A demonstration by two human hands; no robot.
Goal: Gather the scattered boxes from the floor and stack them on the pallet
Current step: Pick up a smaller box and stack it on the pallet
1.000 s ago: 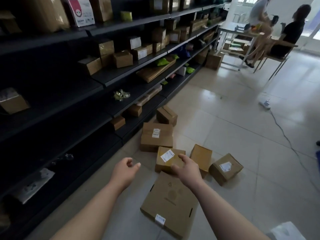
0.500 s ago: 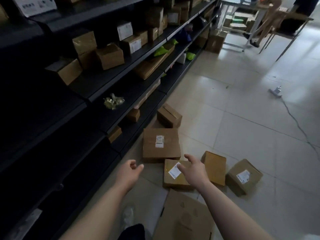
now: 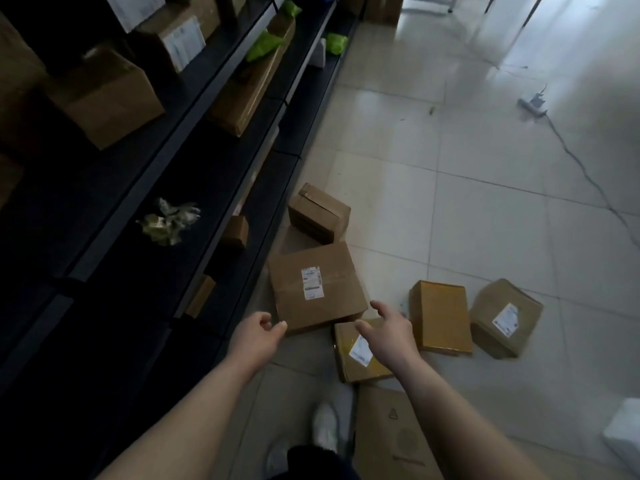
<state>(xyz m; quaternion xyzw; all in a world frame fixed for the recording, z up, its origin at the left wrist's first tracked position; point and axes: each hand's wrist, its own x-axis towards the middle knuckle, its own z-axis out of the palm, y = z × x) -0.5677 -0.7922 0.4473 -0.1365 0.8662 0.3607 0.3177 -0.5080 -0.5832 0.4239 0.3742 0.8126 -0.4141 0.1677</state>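
Several brown cardboard boxes lie scattered on the tiled floor beside dark shelving. The large labelled box point(image 3: 317, 285) sits in the middle, with a smaller taped box point(image 3: 318, 216) behind it. My left hand point(image 3: 258, 332) hovers at its near left corner, fingers loosely curled and holding nothing. My right hand point(image 3: 388, 330) is spread open above a small labelled box point(image 3: 356, 358) at the large box's near right corner. A yellowish box point(image 3: 440, 315) and a tilted labelled box point(image 3: 504, 317) lie to the right. A flat box point(image 3: 391, 434) lies by my feet. No pallet is in view.
Dark shelves point(image 3: 194, 133) with boxes and green packets run along the left. A power strip point(image 3: 533, 103) and its cable point(image 3: 588, 174) cross the floor at the right. A white object point(image 3: 623, 427) sits at the lower right edge. My white shoe point(image 3: 325, 427) is near the flat box.
I have stepped closer and tilted my view down. Both hands have moved forward from the small labelled box toward the large labelled box. The seated people have left the view.
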